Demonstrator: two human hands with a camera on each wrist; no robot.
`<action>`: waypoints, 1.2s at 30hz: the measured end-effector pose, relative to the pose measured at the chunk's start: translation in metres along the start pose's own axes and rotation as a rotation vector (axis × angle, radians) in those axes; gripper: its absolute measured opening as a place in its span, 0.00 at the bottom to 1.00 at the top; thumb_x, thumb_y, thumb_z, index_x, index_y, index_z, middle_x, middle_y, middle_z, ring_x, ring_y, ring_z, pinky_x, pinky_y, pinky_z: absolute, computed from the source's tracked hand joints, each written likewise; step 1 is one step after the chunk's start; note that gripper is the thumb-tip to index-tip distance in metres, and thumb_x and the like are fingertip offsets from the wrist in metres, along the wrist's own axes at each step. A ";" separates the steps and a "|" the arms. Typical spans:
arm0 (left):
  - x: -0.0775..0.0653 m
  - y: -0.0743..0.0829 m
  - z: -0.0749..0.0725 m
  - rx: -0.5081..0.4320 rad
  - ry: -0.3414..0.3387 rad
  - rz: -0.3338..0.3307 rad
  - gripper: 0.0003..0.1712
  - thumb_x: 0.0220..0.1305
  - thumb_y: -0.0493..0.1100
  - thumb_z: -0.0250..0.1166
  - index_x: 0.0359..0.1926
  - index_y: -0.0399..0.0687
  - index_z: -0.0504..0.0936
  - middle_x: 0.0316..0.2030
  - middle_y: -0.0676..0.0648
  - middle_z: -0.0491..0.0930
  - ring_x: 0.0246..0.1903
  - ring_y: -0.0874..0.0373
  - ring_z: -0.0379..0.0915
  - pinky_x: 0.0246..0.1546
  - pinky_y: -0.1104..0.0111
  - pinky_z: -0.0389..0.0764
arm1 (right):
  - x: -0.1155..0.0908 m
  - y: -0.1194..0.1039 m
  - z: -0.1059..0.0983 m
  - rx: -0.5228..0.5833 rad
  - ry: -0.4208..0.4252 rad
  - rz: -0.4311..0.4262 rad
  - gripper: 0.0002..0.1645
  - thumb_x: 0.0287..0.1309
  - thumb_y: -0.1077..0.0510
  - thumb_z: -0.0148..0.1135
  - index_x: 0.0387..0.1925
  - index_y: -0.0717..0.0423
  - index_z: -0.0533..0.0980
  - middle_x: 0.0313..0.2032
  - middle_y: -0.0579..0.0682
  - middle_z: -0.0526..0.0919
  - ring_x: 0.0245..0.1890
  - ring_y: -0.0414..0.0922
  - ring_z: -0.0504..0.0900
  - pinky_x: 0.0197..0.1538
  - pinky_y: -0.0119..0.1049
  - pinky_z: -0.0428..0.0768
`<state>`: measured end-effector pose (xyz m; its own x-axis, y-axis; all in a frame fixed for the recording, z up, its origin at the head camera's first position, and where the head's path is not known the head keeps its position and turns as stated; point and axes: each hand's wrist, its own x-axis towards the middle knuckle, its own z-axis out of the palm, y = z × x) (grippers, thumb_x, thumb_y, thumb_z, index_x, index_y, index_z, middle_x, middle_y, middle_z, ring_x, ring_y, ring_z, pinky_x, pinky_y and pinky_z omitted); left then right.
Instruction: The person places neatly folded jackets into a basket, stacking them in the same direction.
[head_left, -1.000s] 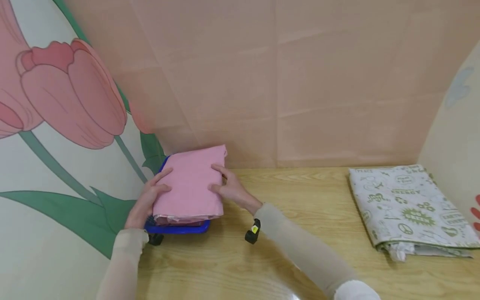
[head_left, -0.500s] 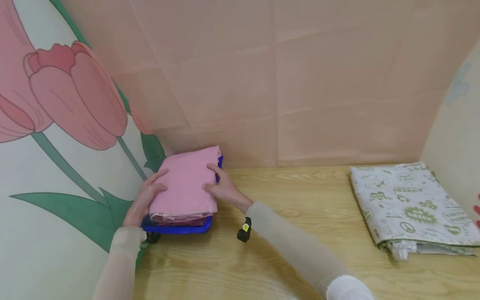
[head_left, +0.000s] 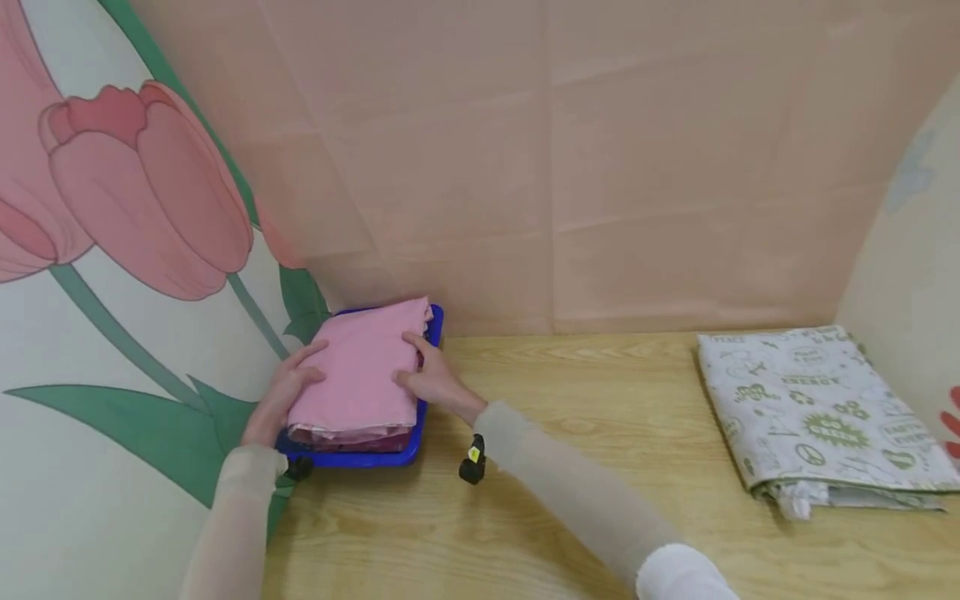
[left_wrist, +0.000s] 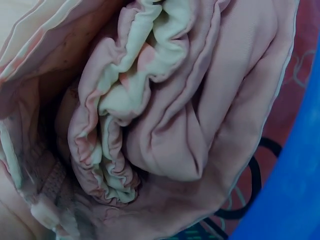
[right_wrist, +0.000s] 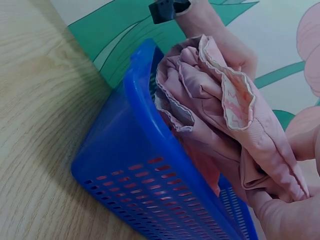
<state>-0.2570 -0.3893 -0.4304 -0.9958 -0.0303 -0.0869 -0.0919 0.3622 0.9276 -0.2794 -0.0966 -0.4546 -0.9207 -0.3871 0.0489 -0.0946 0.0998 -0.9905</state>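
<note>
A thick folded pink cloth [head_left: 356,367] lies over the top of a blue plastic basket [head_left: 375,459]. My left hand [head_left: 279,398] grips the cloth's left edge. On its right edge my right hand [head_left: 438,379] holds it, with the fingers at the side of the folds. In the right wrist view the cloth [right_wrist: 200,100] sits tilted at the basket rim [right_wrist: 150,115], layers bunched, and the left hand [right_wrist: 232,52] shows behind it. Ruffled edges with a pale lining fill the left wrist view. Under the pink cloth, darker red fabric [left_wrist: 302,55] lies in the basket.
On the right of the wooden table [head_left: 525,517] lies a folded white cloth with green print [head_left: 817,408]. The basket stands close to the left wall [head_left: 135,467] with tulip pictures and the pink-beige back wall [head_left: 600,208].
Both hands have moved left and slightly down with the pink cloth, over the basket. More of the basket's right and back rim now shows. The white printed cloth has not moved.
</note>
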 end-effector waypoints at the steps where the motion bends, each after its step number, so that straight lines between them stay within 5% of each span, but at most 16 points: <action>1: 0.000 -0.002 -0.001 0.003 0.002 -0.002 0.39 0.73 0.32 0.56 0.83 0.44 0.61 0.85 0.40 0.48 0.80 0.44 0.47 0.70 0.63 0.63 | 0.000 0.001 0.001 -0.007 0.001 0.004 0.46 0.64 0.63 0.71 0.80 0.50 0.65 0.66 0.64 0.76 0.33 0.43 0.79 0.36 0.35 0.84; 10: 0.008 -0.017 -0.002 0.027 -0.012 -0.009 0.40 0.72 0.31 0.58 0.82 0.44 0.62 0.85 0.39 0.49 0.80 0.42 0.48 0.71 0.60 0.62 | 0.002 0.012 0.010 0.066 0.008 0.043 0.46 0.64 0.67 0.69 0.81 0.51 0.64 0.64 0.67 0.76 0.17 0.41 0.74 0.23 0.35 0.80; 14: 0.005 -0.017 -0.002 0.033 0.000 -0.048 0.40 0.70 0.32 0.59 0.82 0.43 0.63 0.84 0.38 0.51 0.77 0.42 0.52 0.63 0.69 0.65 | 0.002 0.017 0.015 0.083 -0.009 0.055 0.46 0.65 0.68 0.67 0.81 0.53 0.63 0.64 0.67 0.76 0.16 0.40 0.73 0.22 0.35 0.79; 18: 0.004 -0.015 -0.002 0.039 0.021 -0.071 0.41 0.68 0.32 0.60 0.81 0.42 0.64 0.84 0.36 0.53 0.75 0.43 0.55 0.58 0.74 0.67 | 0.003 0.019 0.019 0.047 0.002 0.053 0.46 0.65 0.68 0.67 0.81 0.54 0.63 0.71 0.63 0.72 0.28 0.43 0.78 0.29 0.33 0.80; 24: 0.002 -0.011 -0.001 0.104 0.082 -0.086 0.42 0.67 0.33 0.62 0.81 0.41 0.64 0.83 0.32 0.54 0.75 0.41 0.56 0.63 0.70 0.66 | 0.003 0.016 0.022 -0.013 0.012 0.021 0.46 0.63 0.67 0.68 0.81 0.57 0.63 0.77 0.62 0.68 0.67 0.53 0.72 0.66 0.45 0.79; 36: 0.005 -0.012 0.001 0.179 0.129 -0.071 0.42 0.65 0.33 0.63 0.80 0.39 0.66 0.81 0.32 0.57 0.73 0.41 0.59 0.66 0.63 0.67 | 0.007 0.016 0.028 -0.025 0.047 -0.001 0.46 0.60 0.70 0.66 0.79 0.59 0.64 0.76 0.64 0.69 0.74 0.54 0.69 0.74 0.49 0.73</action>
<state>-0.2610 -0.3931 -0.4421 -0.9801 -0.1762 -0.0916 -0.1710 0.5145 0.8403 -0.2769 -0.1239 -0.4734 -0.9373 -0.3440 0.0561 -0.1041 0.1225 -0.9870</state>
